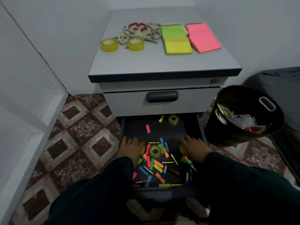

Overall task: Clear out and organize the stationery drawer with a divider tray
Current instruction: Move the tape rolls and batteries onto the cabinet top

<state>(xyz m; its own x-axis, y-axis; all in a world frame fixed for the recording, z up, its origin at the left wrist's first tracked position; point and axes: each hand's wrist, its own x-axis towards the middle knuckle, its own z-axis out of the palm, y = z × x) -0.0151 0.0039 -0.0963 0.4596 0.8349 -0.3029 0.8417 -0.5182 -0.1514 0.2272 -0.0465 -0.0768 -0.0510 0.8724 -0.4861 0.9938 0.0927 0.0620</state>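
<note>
Both hands are down in the open drawer (123, 127) — the left hand (132, 147) and right hand (194, 147) each curled over a tape roll (182, 149) among loose batteries (153, 142) — so lift the rolls out cleanly onto the worktop (162, 62); no writing is legible.

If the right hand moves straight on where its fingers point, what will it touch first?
Probably nothing soon: ahead of the right hand the drawer floor looks bare up to the cabinet; the tape roll at the back lies slightly left of that line.
</note>
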